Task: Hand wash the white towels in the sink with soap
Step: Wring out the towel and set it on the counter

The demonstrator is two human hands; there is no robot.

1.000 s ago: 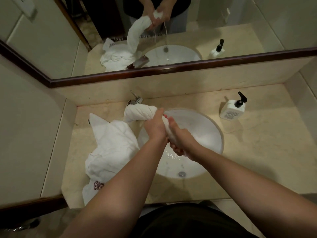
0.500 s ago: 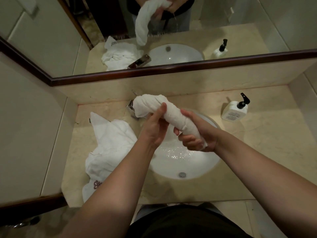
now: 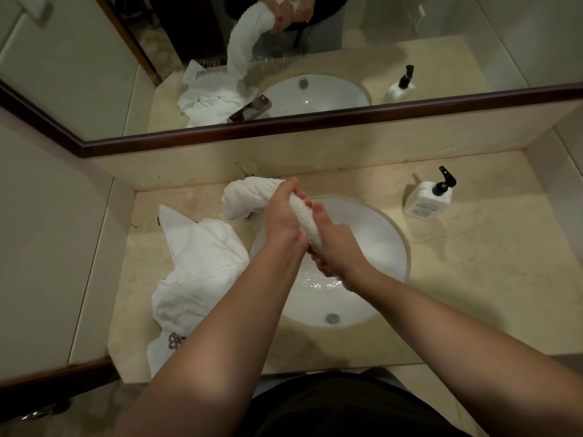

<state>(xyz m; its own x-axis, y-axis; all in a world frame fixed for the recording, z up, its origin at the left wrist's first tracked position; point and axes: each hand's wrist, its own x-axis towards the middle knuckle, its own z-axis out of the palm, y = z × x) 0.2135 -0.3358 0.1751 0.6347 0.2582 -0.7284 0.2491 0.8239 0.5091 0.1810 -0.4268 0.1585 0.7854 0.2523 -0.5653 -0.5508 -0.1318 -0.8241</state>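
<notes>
Twisted white towel (image 3: 252,197), rolled into a rope and held over the far-left part of the white sink (image 3: 378,247). Left hand (image 3: 282,220) wrapped round the roll's middle, fingers curled tight about it; right hand (image 3: 336,252) clenched round the roll's near end, just beside the left hand and touching it. Free far end of the roll bunched over the counter edge at the far left of the basin, hiding most of the faucet (image 3: 243,169) (only a small metal part visible). Water pooled in the basin beneath the hands, drain (image 3: 332,317) at the near side. Second white towel (image 3: 195,266) heaped on the beige counter (image 3: 473,279) left of the sink, embroidered emblem at its near corner. White pump bottle (image 3: 427,200) with black pump standing on the counter, far right of the sink, well apart from the hands. Mirror (image 3: 410,42) along the far wall.
</notes>
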